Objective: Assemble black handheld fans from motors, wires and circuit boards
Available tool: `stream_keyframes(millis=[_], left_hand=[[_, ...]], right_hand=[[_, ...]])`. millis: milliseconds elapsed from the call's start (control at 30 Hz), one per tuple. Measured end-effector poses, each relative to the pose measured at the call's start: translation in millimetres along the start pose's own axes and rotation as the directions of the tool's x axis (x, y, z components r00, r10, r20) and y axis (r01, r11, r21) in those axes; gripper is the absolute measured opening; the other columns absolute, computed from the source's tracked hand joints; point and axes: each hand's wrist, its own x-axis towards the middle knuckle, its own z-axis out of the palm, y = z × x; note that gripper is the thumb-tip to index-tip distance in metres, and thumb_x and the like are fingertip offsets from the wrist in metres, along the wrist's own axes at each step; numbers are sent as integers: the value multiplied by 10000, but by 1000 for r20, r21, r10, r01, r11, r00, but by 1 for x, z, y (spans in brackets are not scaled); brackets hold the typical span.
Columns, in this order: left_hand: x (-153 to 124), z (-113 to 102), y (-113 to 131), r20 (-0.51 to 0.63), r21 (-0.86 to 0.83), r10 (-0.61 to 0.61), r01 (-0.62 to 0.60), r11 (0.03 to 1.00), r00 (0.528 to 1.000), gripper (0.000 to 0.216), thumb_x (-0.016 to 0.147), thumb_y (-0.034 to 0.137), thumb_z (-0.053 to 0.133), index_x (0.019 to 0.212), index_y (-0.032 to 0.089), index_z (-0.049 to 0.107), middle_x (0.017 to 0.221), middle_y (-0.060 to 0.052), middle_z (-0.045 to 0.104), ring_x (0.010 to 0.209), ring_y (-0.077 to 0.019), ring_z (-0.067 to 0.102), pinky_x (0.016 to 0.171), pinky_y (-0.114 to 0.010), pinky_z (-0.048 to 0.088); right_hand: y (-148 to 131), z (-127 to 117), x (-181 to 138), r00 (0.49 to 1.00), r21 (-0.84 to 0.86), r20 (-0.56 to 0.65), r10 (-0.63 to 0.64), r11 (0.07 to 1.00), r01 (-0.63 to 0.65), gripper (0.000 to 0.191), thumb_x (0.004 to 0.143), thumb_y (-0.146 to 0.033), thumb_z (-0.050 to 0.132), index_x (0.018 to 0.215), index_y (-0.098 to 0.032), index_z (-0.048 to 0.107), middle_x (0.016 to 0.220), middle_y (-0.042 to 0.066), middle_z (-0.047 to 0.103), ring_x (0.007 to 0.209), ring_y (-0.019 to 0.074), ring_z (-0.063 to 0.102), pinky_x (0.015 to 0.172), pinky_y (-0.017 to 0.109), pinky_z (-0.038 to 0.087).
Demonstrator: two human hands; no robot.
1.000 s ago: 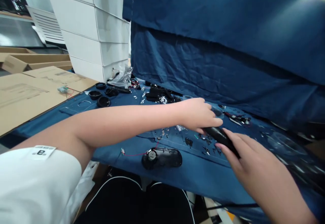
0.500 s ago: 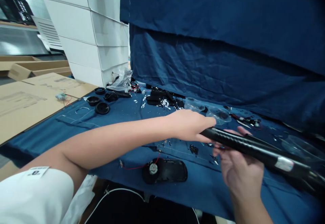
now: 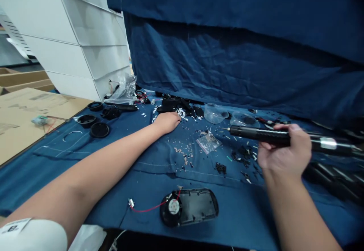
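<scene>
My right hand [image 3: 287,150] is closed around a black electric screwdriver [image 3: 273,136], whose thin bit points left over the blue cloth. My left hand [image 3: 167,122] reaches to the back of the cloth, beside black plastic parts [image 3: 173,104] and a scatter of small white pieces [image 3: 181,112]. Its fingers are curled down and mostly hidden, so I cannot see whether they hold anything. Near the front edge lies a black oblong housing [image 3: 199,205] with a round motor-like part [image 3: 174,206] and a red wire leading to a small metal component [image 3: 131,203].
Small screws [image 3: 184,154] and a clear zip bag [image 3: 209,142] lie mid-cloth. Clear plastic bowls [image 3: 215,113] stand behind. Black round parts [image 3: 99,129] sit at left, next to cardboard [image 3: 36,110]. A blurred black object [image 3: 332,179] is at right.
My left hand has let go of the screwdriver and moved left to the back parts. The right hand now holds the screwdriver alone, raised. The view has shifted right.
</scene>
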Motion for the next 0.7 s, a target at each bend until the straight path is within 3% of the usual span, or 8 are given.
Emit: stream_keyframes(millis=[167, 333, 500, 700], left_hand=[[4, 11, 1, 33, 87, -14, 11, 996, 999, 378, 1115, 453, 747, 1383, 187, 731, 1449, -125, 720, 1305, -281, 721, 1143, -533, 640], [9, 8, 1, 26, 125, -16, 13, 992, 1000, 398, 1118, 462, 740, 1406, 188, 722, 1449, -125, 720, 1300, -282, 722, 1144, -537, 637], [12, 9, 0, 23, 116, -15, 12, 993, 1000, 364, 1116, 467, 741, 1338, 178, 744, 1411, -118, 736, 1291, -277, 723, 1147, -532, 630], [19, 8, -8, 30, 89, -43, 40, 995, 999, 341, 1114, 458, 747, 1296, 170, 749, 1347, -108, 752, 1236, -260, 738, 1111, -506, 646]], right_hand=[[17, 8, -23, 993, -37, -42, 113, 993, -114, 361, 854, -491, 762, 917, -258, 494, 834, 9, 519, 553, 97, 393, 397, 271, 240], [3, 14, -34, 975, -45, -30, 219, 974, -220, 354, 914, -558, 750, 971, -275, 545, 928, 35, 551, 606, 102, 355, 441, 291, 319], [-4, 21, -44, 972, -23, 0, 236, 971, -236, 342, 869, -507, 768, 989, -265, 558, 960, 38, 584, 649, 108, 403, 479, 280, 341], [1, 29, -45, 977, 116, -78, 200, 975, -191, 330, 814, -497, 765, 915, -231, 598, 868, 9, 575, 579, 92, 393, 416, 271, 259]])
